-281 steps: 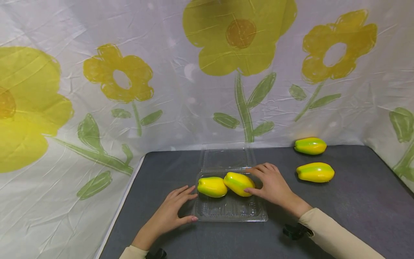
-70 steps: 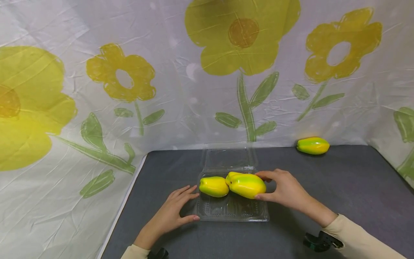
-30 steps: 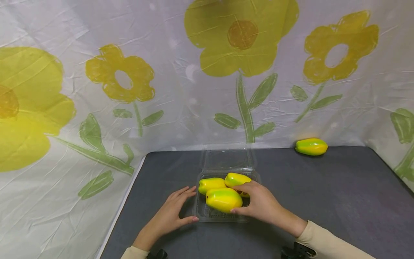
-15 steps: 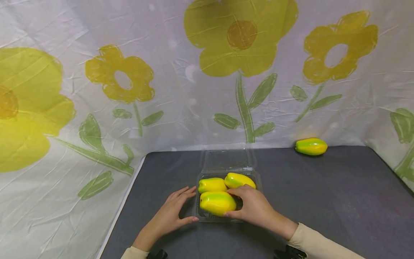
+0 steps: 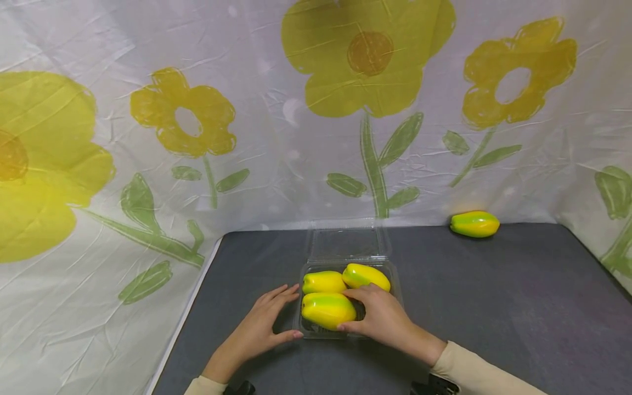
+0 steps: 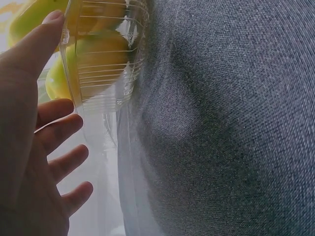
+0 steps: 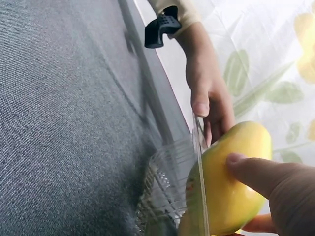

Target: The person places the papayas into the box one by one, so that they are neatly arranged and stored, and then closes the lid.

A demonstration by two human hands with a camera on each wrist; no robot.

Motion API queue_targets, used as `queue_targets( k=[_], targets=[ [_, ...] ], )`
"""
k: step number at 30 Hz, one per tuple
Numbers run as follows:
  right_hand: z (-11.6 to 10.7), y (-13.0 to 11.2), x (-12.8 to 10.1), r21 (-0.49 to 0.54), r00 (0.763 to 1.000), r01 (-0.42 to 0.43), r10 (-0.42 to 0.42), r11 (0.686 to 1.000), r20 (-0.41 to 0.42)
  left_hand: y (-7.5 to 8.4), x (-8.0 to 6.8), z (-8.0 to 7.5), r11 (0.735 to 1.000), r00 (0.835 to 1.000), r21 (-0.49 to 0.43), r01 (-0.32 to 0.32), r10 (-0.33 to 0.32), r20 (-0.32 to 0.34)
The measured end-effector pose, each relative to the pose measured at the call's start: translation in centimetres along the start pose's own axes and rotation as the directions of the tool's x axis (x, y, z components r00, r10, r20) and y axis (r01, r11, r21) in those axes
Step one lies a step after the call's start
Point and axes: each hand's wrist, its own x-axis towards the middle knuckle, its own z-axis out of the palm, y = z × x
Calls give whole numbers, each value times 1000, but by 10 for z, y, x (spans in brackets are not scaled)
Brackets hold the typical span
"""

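Note:
A clear plastic clamshell box [image 6: 110, 64] stands mid-table in the head view, its lid [image 5: 348, 242] folded back. My right hand [image 5: 382, 315] grips a yellow-green papaya [image 5: 326, 310] by its right end, low in the front of the box. In the right wrist view the thumb [image 7: 261, 172] presses on its skin. Behind it lie two more papayas, one at the left [image 5: 323, 282], one at the right [image 5: 366, 276] and partly covered by my hand. My left hand [image 5: 261, 323] rests against the box's left rim, thumb and fingers spread and fairly straight.
Another papaya [image 5: 475, 224] lies at the far right, by the back edge of the dark grey table [image 5: 494, 312]. A white curtain with printed yellow flowers [image 5: 271, 164] hangs behind the table and along both sides.
The nearer papaya from the table's right side has come into the box in my right hand. Over the last second it moved left and lower into the front. The left hand stayed put.

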Motion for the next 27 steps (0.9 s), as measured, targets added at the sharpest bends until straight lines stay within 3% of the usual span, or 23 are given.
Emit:
queue_targets(
  k=[5, 19, 27],
  targets=[
    [3, -1, 1, 16, 1000, -13, 13, 1000, 1, -1, 0, 0, 1000, 1000, 0, -1, 1, 4],
    [7, 0, 6, 80, 992, -88, 81, 993, 97, 0, 1, 0, 1000, 1000, 5, -7, 7, 4],
    [12, 3, 9, 110, 988, -89, 74, 990, 132, 0, 2, 1, 999, 999, 4, 32, -32, 18]
  ],
)
